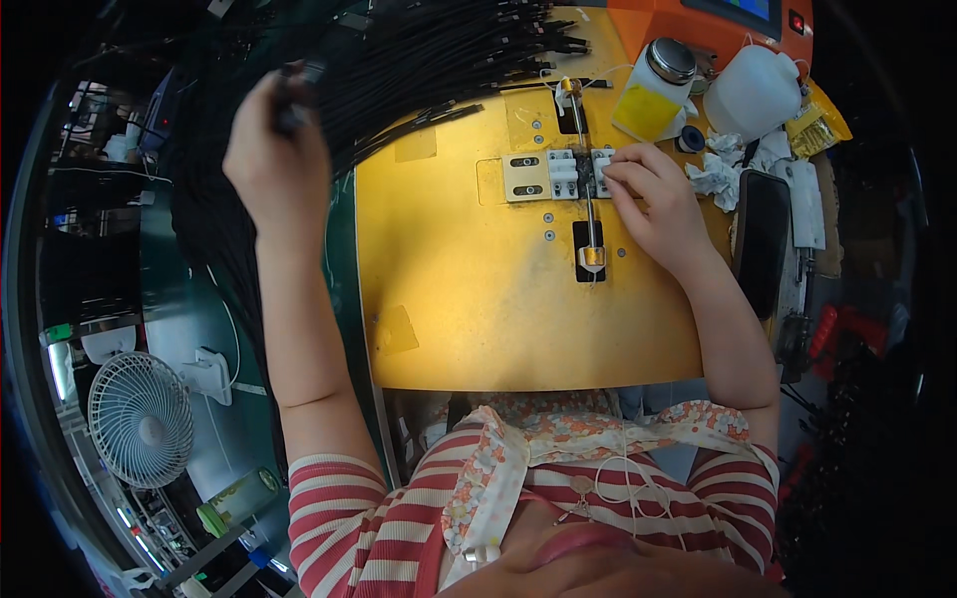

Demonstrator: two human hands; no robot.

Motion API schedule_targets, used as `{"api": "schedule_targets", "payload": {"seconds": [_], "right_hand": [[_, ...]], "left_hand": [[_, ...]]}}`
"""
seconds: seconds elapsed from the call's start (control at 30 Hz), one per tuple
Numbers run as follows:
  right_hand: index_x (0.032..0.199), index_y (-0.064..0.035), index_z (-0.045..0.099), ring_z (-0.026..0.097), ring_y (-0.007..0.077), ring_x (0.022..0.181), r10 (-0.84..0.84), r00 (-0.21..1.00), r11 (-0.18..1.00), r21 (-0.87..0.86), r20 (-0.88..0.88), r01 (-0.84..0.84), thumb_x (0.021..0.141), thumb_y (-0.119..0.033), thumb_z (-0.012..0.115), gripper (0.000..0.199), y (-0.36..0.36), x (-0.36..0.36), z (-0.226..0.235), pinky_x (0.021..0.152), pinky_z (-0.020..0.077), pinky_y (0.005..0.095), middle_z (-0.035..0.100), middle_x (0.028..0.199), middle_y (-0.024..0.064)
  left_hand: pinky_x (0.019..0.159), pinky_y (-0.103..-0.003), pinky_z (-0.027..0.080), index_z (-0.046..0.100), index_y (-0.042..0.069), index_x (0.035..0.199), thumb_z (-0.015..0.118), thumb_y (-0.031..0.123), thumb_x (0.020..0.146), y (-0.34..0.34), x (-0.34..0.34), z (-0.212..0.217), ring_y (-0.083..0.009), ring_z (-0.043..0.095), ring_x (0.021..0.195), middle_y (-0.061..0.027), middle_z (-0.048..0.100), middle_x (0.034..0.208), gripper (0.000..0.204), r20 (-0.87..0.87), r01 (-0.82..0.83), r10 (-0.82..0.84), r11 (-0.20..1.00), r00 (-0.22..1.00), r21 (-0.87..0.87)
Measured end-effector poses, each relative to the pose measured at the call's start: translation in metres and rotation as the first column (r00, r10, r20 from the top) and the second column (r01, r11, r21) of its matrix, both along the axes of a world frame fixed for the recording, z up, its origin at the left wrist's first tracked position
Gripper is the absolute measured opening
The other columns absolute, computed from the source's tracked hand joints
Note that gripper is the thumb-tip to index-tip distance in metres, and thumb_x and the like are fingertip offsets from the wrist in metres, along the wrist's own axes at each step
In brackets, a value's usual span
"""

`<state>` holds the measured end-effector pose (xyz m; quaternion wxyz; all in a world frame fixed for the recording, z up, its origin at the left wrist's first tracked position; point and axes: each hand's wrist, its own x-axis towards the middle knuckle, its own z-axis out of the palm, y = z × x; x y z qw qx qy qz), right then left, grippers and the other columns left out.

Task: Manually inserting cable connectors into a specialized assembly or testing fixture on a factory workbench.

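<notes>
My left hand [277, 164] is raised over the black cables [429, 70] at the far left. Its fingers are curled and partly blurred around a small dark thing [292, 105], which I cannot make out. Fingertips of my right hand [653, 199] meet at the right side of the metal clamping fixture [528, 177], against its pale block [601, 171]. Whatever lies between those fingertips is hidden. A thin metal rod [590, 214] with brass-coloured ends runs over the fixture, from far to near. Dark material shows in the middle, under the rod.
The fixture is bolted to a yellow work plate [478, 309]. To the right are a silver-lidded bottle [653, 90], a white plastic jug [753, 92], crumpled tissues [716, 179] and a black phone [762, 244]. An orange machine [648, 22] stands behind. At left is a white fan [142, 419].
</notes>
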<state>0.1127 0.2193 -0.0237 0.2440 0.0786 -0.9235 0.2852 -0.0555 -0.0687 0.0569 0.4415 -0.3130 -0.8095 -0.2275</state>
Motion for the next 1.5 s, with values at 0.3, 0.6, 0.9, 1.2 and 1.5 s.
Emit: {"api": "schedule_targets", "payload": {"seconds": [0.3,0.6,0.9,1.2,1.5], "right_hand": [[0.102,-0.0013,0.064,0.059,0.0206,0.072,0.187,0.982,0.922,-0.345,-0.003,-0.176,0.073,0.006,0.069,0.030,-0.011,0.007,0.023,0.061,0.0478,0.0292,0.060,0.085,0.0100],[0.092,-0.0008,0.065,0.062,0.0256,0.076,0.343,0.934,0.924,-0.144,-0.098,-0.354,0.069,0.005,0.073,0.025,-0.008,0.009,0.025,0.065,0.0506,0.0323,0.062,0.088,0.0109],[0.086,0.0000,0.065,0.062,0.0261,0.073,0.200,0.977,0.979,-0.033,-0.069,-0.203,0.073,0.004,0.068,0.014,0.000,0.006,0.027,0.063,0.0499,0.0330,0.063,0.082,0.0101],[0.085,0.0005,0.066,0.058,0.0216,0.070,0.007,0.991,0.959,-0.282,0.136,0.032,0.079,-0.002,0.068,0.007,-0.001,-0.010,0.005,0.061,0.0456,0.0284,0.058,0.083,0.0078],[0.085,0.0000,0.066,0.057,0.0227,0.078,0.008,0.992,0.993,-0.118,0.125,0.007,0.080,-0.006,0.068,0.007,-0.001,-0.009,0.004,0.069,0.0463,0.0323,0.055,0.082,0.0068]], "left_hand": [[0.049,-0.026,0.041,0.063,0.001,0.107,0.060,0.009,0.071,0.074,0.062,-0.052,-0.0142,0.052,0.059,-0.0018,0.050,0.070,0.037,0.128,0.605,-0.596,0.742,0.792,-0.290],[0.046,-0.028,0.043,0.067,0.003,0.103,0.068,0.011,0.065,0.079,0.062,-0.077,-0.0155,0.053,0.054,-0.0019,0.050,0.065,0.039,0.260,0.753,-0.706,0.624,0.658,-0.211],[0.051,-0.026,0.045,0.064,0.004,0.112,0.062,0.008,0.072,0.081,0.064,-0.081,-0.0138,0.056,0.062,-0.0014,0.055,0.077,0.040,0.338,0.700,-0.616,0.663,0.712,-0.267],[0.061,-0.028,0.051,0.066,0.006,0.108,0.063,0.006,0.074,0.081,0.052,-0.088,-0.0184,0.061,0.074,-0.0068,0.060,0.094,0.034,0.363,0.685,-0.586,0.675,0.724,-0.276],[0.063,-0.031,0.049,0.067,0.010,0.111,0.066,0.001,0.066,0.082,0.049,-0.089,-0.0197,0.059,0.075,-0.0048,0.060,0.090,0.047,0.452,0.705,-0.564,0.666,0.691,-0.244]]}}
